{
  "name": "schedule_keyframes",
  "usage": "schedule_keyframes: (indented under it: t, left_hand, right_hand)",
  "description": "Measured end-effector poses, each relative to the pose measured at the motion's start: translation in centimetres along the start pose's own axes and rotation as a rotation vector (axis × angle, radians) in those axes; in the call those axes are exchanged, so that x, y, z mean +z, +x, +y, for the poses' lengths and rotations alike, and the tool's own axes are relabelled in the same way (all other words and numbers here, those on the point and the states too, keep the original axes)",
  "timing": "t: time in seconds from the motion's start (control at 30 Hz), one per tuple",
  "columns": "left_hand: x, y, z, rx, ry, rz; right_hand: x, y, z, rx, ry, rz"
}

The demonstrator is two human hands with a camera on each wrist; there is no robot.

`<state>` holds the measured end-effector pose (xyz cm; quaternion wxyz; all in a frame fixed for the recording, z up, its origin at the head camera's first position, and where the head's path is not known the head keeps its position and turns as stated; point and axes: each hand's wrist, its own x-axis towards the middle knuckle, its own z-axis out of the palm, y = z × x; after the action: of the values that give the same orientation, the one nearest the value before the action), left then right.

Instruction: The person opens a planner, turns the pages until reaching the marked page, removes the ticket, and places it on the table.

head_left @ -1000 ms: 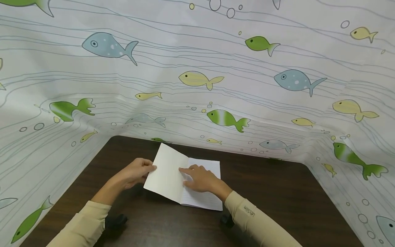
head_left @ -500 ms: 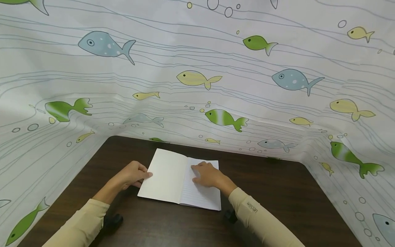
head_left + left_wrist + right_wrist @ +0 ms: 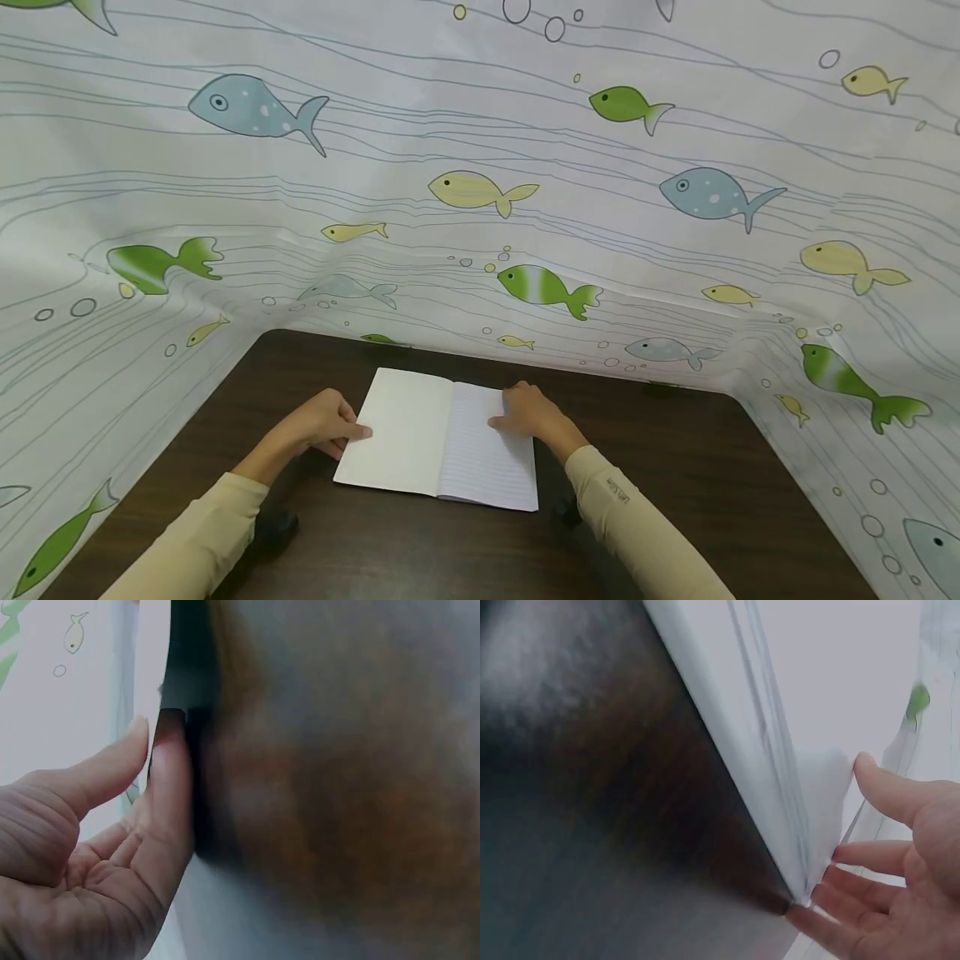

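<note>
An opened notebook (image 3: 487, 467) lies on the dark table, with a blank inner cover on the left and a lined page on the right. At the cover's left edge, my left hand (image 3: 318, 423) pinches it, thumb on top and fingers underneath. The left wrist view shows this hand (image 3: 112, 840) with the thin cover between thumb and index finger. My right hand (image 3: 531, 414) holds the right page side near its upper right corner. Up close in the right wrist view, the thumb of that hand (image 3: 885, 862) lies over the page while the other fingertips meet the edge.
The dark wooden table (image 3: 675, 492) surrounds the notebook. A white sheet printed with fish (image 3: 534, 285) hangs behind it and along both sides. Dark objects at the wrists (image 3: 276, 529) show under both forearms.
The cover, held raised a second ago, has come down to the left in my left hand. My right hand has slid from near the spine across the page to its right edge.
</note>
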<state>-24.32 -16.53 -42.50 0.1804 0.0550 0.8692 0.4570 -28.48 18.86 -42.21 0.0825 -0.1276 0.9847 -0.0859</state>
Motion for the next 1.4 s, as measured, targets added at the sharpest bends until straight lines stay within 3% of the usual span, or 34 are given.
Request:
schedule_keyframes:
  t: [0.13, 0.27, 0.53, 0.8, 1.0, 1.4]
  left_hand:
    - [-0.2, 0.1, 0.5, -0.007, 0.076, -0.025]
    - [-0.1, 0.2, 0.8, -0.027, 0.125, -0.003]
    - [0.5, 0.4, 0.7, -0.049, 0.124, 0.05]
    - [0.4, 0.9, 0.8, -0.08, 0.158, 0.032]
    - [0.2, 0.9, 0.8, -0.094, 0.19, 0.022]
    - [0.1, 0.9, 1.0, -0.065, 0.195, -0.013]
  right_hand:
    - [-0.2, 0.0, 0.3, 0.008, 0.027, 0.007]
    - [-0.2, 0.0, 0.5, 0.032, 0.035, 0.04]
    - [0.2, 0.0, 0.8, 0.086, 0.063, 0.085]
    - [0.5, 0.2, 1.2, 0.126, 0.103, 0.146]
    - [0.5, 0.0, 1.0, 0.113, 0.129, 0.178]
    - [0.2, -0.1, 1.0, 0.135, 0.154, 0.197]
